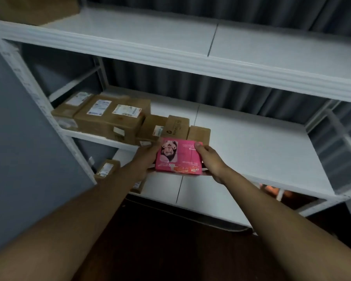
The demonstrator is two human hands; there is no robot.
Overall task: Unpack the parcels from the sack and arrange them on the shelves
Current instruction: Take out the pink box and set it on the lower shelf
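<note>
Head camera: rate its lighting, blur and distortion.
Head view: dim and soft throughout; wide-angle bends the white metal shelf rails; labels on the brown cardboard parcels are unreadable; the glossy pink rectangular box, held by both hands, is brightest.

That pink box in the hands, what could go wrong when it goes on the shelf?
The pink box is held at its ends by the left hand and right hand, near the front edge of the middle shelf. Set down too near that edge, it might tip off. Pushed in too hard, it could shove the small brown boxes just behind it out of line.
</note>
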